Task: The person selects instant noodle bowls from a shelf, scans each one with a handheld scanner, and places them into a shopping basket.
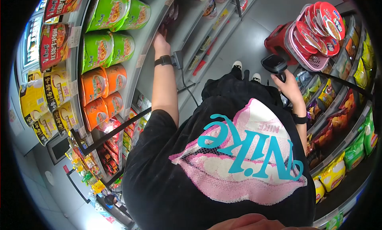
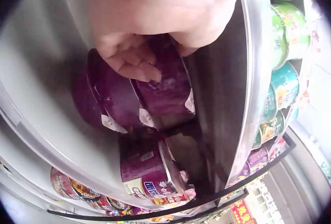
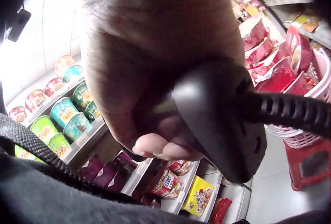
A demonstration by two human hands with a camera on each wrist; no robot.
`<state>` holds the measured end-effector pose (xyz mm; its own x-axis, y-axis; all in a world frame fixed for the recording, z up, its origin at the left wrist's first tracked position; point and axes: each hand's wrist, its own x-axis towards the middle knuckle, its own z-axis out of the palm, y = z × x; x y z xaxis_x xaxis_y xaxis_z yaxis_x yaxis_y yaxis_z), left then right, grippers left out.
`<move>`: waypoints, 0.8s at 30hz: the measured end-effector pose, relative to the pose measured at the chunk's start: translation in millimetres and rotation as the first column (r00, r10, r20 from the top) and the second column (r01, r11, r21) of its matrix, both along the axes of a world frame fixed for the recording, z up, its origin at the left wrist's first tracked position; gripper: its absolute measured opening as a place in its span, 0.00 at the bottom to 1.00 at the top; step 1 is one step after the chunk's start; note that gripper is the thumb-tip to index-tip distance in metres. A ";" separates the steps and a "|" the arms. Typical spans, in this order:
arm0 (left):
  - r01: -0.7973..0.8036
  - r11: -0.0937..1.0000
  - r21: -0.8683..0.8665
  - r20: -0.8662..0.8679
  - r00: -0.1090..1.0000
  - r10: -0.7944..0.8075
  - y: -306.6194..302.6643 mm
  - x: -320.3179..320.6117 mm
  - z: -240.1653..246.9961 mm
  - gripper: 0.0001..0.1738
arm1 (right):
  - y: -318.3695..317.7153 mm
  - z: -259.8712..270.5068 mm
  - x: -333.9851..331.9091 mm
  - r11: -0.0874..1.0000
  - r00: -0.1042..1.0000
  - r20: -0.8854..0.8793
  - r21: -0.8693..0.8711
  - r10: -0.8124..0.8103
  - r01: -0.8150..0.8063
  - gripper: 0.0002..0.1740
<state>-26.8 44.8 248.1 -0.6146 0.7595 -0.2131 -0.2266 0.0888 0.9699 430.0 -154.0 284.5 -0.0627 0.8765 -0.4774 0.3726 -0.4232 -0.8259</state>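
Observation:
My left hand [image 1: 161, 42] reaches into a shelf on the left, between tiers. In the left wrist view its curled fingers and thumb grip the upper end of a purple instant noodle cup [image 2: 168, 92]. Another purple cup [image 2: 116, 102] lies right against it, and a purple cup with a printed label [image 2: 150, 175] stands lower on the same shelf. My right hand [image 1: 290, 87] holds a black barcode scanner [image 1: 274, 64] by its handle, low on the right side. The right wrist view shows the fingers wrapped around the scanner [image 3: 220, 118], with a ribbed cord [image 3: 292, 110] leading off it.
Green noodle cups [image 1: 97, 51] and orange cups [image 1: 93, 85] fill the upper shelf at left. A pink basket [image 1: 316, 63] heaped with red-lidded noodle cups [image 1: 330, 21] stands on a red stool [image 3: 295, 167]. Bagged snacks [image 1: 332, 174] line the right-hand shelves.

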 end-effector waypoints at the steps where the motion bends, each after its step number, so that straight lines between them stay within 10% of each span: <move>1: 0.019 1.000 -0.004 -0.015 1.000 -0.019 2.1 -1.9 -1.2 0.15 | -0.5 -0.9 0.2 1.000 1.000 -0.001 -0.002 -0.003 0.003 0.21; 24: 0.031 1.000 0.001 -0.007 1.000 -0.031 27.7 4.1 -2.9 0.15 | -0.4 -1.5 -3.7 1.000 0.999 -0.013 -0.008 -0.029 0.029 0.22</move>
